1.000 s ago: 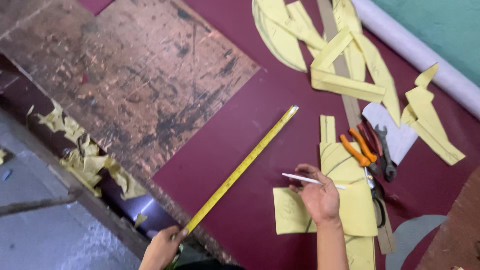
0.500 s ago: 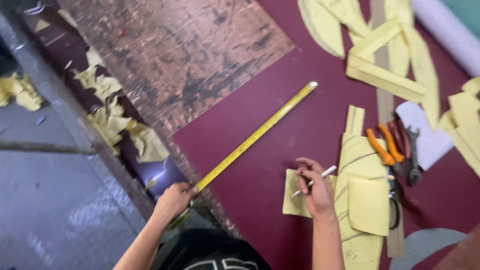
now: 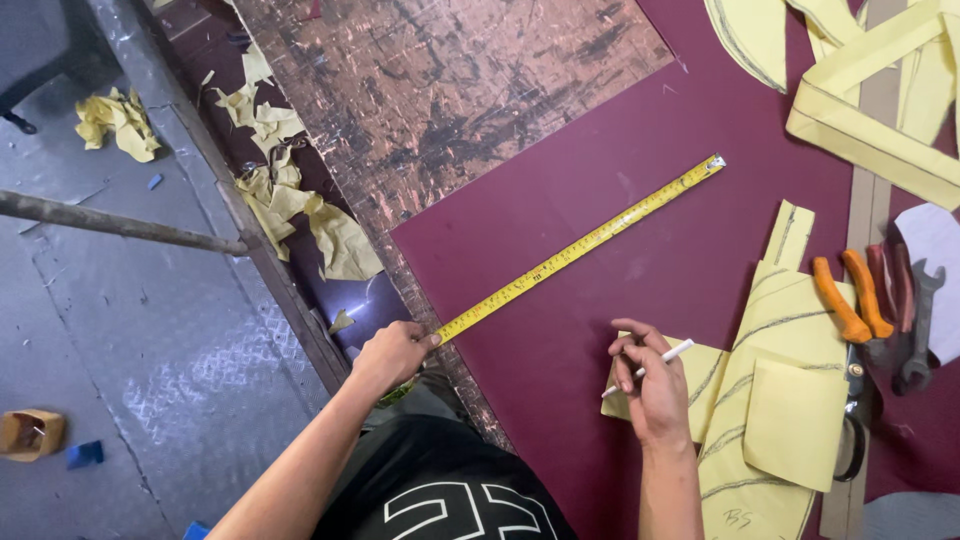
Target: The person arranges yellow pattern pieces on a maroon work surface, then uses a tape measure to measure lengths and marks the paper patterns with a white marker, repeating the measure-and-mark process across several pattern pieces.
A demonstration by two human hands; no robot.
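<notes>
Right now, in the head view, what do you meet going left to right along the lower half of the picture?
Small tan cup on the floor → left hand pinning the yellow tape measure → right hand holding a white marker → yellow paper patterns → orange-handled pliers.

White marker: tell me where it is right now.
In the head view, the white marker is in the right hand, over maroon sheet, beside the yellow paper patterns.

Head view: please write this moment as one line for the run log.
left hand: pins yellow tape measure at edge of maroon sheet | right hand: holds white marker | tape: stretched flat across sheet
</notes>
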